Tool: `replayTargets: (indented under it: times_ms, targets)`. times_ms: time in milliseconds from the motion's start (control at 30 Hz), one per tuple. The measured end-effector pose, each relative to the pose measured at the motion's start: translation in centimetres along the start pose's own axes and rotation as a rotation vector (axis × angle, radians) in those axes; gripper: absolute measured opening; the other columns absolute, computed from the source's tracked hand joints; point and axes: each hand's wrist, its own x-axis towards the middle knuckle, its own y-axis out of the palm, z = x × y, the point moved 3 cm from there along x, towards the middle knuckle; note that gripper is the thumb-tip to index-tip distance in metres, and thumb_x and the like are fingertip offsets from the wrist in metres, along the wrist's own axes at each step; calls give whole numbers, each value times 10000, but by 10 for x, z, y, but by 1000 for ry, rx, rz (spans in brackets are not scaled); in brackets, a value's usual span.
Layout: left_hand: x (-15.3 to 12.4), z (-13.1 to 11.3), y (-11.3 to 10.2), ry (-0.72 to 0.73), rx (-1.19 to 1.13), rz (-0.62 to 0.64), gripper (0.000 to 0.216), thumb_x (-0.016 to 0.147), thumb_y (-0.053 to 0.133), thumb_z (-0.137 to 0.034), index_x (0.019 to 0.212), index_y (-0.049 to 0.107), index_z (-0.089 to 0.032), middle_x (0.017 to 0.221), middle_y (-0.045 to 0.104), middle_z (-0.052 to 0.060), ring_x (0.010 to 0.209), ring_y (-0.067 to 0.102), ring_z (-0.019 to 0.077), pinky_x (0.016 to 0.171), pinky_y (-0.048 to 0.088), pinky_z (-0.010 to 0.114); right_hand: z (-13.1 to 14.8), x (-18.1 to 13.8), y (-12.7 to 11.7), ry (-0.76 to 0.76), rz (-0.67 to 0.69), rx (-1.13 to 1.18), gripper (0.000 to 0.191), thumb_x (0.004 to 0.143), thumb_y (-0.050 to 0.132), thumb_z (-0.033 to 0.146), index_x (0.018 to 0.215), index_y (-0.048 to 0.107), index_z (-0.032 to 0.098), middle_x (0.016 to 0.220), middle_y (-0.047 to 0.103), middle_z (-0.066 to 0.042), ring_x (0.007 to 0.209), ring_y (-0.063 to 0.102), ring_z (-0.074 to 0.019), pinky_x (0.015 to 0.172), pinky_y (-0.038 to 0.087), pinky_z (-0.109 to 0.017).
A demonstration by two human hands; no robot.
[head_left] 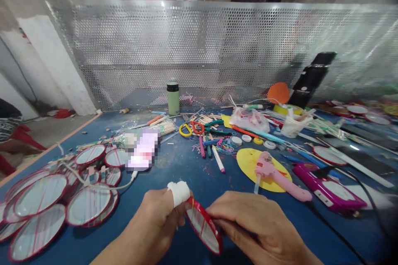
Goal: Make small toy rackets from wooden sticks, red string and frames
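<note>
Both my hands hold one red-rimmed oval frame [203, 225] low over the blue table [174, 165]. The frame is tilted on edge, and thin threads cross its clear middle. My left hand [155, 223] pinches its upper left rim; the thumb is wrapped in white tape. My right hand [258, 227] grips the right rim with curled fingers. Several similar oval frames [49, 203] lie piled to the left of my hands.
A pink glue gun [276, 176] rests on a yellow disc [248, 161] to the right. Beside it lies a magenta device [329, 190] with a black cable. Markers, scissors [191, 128], sticks and a green flask [173, 98] crowd the back, in front of a perforated metal panel [217, 49].
</note>
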Motion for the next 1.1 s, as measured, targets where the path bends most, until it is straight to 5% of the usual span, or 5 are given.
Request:
replayTargets:
  times_ms: [167, 467, 667, 1100]
  targets:
    - [-1, 0, 5, -147, -139, 150, 269, 942, 363, -205, 759, 559, -189, 587, 577, -12, 518, 555, 94, 495, 380, 165, -13, -2, 3, 126, 35, 45, 126, 934, 562, 155, 948, 677, 203, 782, 664, 1, 707, 609, -107, 647, 435, -196]
    - [-2, -5, 8, -483, -542, 362, 234, 917, 445, -304, 741, 533, -176, 564, 553, -29, 450, 565, 98, 419, 418, 163, -27, 2, 8, 428, 21, 183, 174, 873, 615, 257, 731, 646, 161, 655, 592, 10, 599, 507, -103, 552, 397, -200]
    - [-5, -9, 6, -506, -660, 465, 197, 890, 473, -264, 738, 543, -160, 599, 575, -27, 452, 555, 73, 430, 432, 150, -31, -2, 10, 509, 5, 373, 131, 844, 594, 204, 730, 637, 155, 650, 586, 13, 588, 517, -96, 541, 426, -187]
    - [-9, -5, 9, -554, -658, 471, 273, 921, 481, -341, 750, 575, -149, 596, 586, -26, 447, 556, 68, 428, 434, 143, -32, -4, 12, 528, -30, 345, 80, 783, 602, 151, 708, 626, 151, 655, 609, 13, 595, 528, -92, 537, 430, -173]
